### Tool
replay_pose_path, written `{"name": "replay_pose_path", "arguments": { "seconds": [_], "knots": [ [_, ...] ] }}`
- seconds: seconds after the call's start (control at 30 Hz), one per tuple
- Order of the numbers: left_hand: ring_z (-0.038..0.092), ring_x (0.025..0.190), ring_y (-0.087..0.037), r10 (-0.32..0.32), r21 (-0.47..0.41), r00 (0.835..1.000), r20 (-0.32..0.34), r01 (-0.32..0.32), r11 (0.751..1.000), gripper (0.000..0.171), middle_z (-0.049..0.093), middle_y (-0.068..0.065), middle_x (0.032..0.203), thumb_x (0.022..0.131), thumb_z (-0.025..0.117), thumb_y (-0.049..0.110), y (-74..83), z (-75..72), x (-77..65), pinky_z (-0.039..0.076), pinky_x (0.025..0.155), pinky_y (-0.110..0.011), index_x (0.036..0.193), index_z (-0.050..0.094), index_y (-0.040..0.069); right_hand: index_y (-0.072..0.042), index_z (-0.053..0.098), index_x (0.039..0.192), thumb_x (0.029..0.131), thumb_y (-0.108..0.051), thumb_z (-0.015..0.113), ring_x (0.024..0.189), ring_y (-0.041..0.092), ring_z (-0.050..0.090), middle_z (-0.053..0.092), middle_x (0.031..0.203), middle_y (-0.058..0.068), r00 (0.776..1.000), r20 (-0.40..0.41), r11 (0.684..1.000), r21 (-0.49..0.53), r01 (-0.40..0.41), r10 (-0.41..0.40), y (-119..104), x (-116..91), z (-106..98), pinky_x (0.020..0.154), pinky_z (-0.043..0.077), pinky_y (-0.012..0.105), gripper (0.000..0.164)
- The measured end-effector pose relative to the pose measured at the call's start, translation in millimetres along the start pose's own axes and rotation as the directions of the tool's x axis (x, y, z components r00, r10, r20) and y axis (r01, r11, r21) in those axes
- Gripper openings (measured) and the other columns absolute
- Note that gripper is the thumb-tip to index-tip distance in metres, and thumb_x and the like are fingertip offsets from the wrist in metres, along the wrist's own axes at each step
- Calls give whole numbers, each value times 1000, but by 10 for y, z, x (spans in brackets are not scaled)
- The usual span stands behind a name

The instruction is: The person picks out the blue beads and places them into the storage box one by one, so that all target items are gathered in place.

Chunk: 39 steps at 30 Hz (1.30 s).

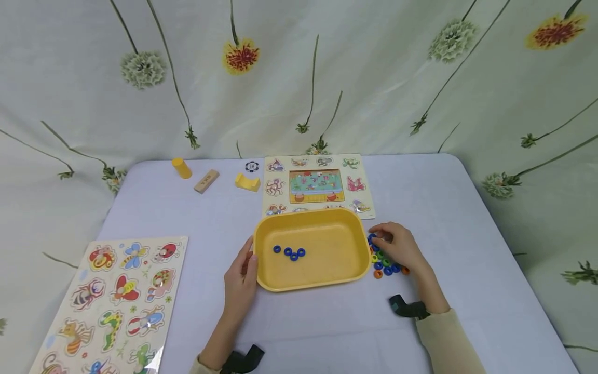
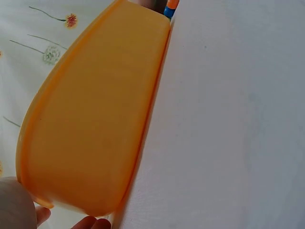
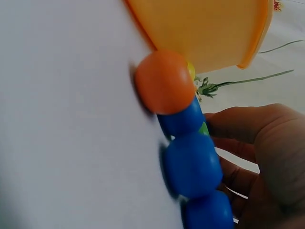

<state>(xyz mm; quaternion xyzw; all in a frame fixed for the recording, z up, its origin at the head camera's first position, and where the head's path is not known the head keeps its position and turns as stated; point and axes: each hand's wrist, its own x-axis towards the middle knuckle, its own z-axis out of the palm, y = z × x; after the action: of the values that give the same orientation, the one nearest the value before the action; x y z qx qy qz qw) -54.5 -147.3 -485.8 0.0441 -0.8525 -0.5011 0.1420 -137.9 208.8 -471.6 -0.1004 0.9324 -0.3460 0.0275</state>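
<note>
A shallow yellow tray [image 1: 322,280] lies in the middle of the table, with several blue ring beads [image 1: 287,251] in its left half. My left hand [image 1: 241,280] holds the tray's left end, thumb at the rim; in the left wrist view its fingertips [image 2: 88,223] show at the tray's near end. Just right of the tray is a pile of blue, green, yellow and orange beads [image 1: 388,270]. Over that pile, my right hand [image 1: 396,244] pinches a blue bead [image 1: 372,237] between thumb and index finger. Its palm hides part of the pile.
Behind the tray lies a sea-animal puzzle board [image 1: 317,185], partly covered by it. A larger insect puzzle board [image 1: 112,301] is at the left. Along the back left are a yellow cylinder [image 1: 181,168], a wooden block [image 1: 206,181], a yellow curved block [image 1: 247,182] and a chip [image 1: 252,167].
</note>
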Motion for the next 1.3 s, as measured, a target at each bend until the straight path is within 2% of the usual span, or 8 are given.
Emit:
{"name": "replay_pose_path", "arguments": {
  "seconds": [0.37, 0.57, 0.67, 0.77, 0.87, 0.93, 1.07, 1.3],
  "knots": [
    [50, 73, -8, 22, 7, 1000, -14, -22, 1000, 41, 60, -1, 91, 93, 43, 26, -15, -8, 4, 45, 64, -17, 132, 40, 34, -8, 63, 96, 85, -23, 59, 68, 15, 46, 56, 76, 2, 999, -17, 999, -42, 31, -32, 31, 50, 41, 62, 42, 27, 19],
    [49, 74, -8, 4, 10, 1000, -16, -4, 1000, 41, 60, 0, 92, 92, 43, 26, -8, -9, 1, 44, 65, -18, 132, 40, 33, -9, 61, 96, 86, -27, 57, 67, 16, 45, 54, 76, 2, 991, -128, 999, -46, 20, -26, -19, 33, -14, 56, 41, 28, 22],
    [49, 75, -9, 1, -1, 1000, -16, -1, 1000, 41, 60, -1, 92, 92, 44, 25, -1, -5, 5, 44, 65, -18, 132, 40, 32, -10, 59, 97, 86, -31, 56, 70, 16, 44, 53, 78, 0, 975, -214, 998, -21, 61, -64, -122, 16, -80, 50, 42, 30, 24],
    [49, 75, -9, 3, -10, 1000, -17, -3, 1000, 41, 60, -1, 92, 92, 44, 24, 9, -6, 6, 44, 65, -18, 132, 41, 32, -9, 60, 98, 85, -28, 58, 71, 14, 44, 54, 79, -1, 954, -248, 986, -13, 169, -167, -339, 9, -135, 49, 40, 29, 23],
    [50, 75, -9, 7, -11, 1000, -22, -7, 1000, 41, 60, -1, 92, 92, 44, 24, 6, -7, 9, 44, 65, -18, 132, 41, 32, -7, 61, 97, 84, -23, 60, 69, 13, 45, 55, 78, 0, 944, -203, 965, -19, 261, -260, -634, 28, -121, 54, 38, 24, 20],
    [50, 74, -9, 9, -5, 1000, -24, -9, 1000, 41, 60, -1, 92, 92, 44, 24, 0, -6, 12, 44, 65, -18, 132, 41, 31, -9, 62, 94, 84, -23, 61, 66, 12, 45, 54, 76, -2, 943, -150, 955, -42, 294, -297, -801, 62, -40, 53, 36, 22, 18],
    [50, 73, -9, -4, -2, 1000, -20, 4, 1000, 41, 60, -1, 92, 92, 44, 26, 4, -4, 13, 44, 64, -19, 132, 41, 32, -15, 62, 90, 82, -27, 62, 62, 7, 42, 51, 74, -8, 950, -28, 945, -117, 306, -311, -1027, 141, 229, 54, 35, 20, 14],
    [50, 74, -9, -12, -13, 1000, -4, 12, 1000, 41, 60, -2, 93, 92, 43, 26, 18, -19, 2, 45, 64, -19, 132, 40, 33, -16, 62, 88, 81, -30, 62, 63, 5, 44, 49, 71, -10, 935, 127, 896, -269, 353, -330, -1215, 184, 630, 57, 36, 21, 15]
  ]
}}
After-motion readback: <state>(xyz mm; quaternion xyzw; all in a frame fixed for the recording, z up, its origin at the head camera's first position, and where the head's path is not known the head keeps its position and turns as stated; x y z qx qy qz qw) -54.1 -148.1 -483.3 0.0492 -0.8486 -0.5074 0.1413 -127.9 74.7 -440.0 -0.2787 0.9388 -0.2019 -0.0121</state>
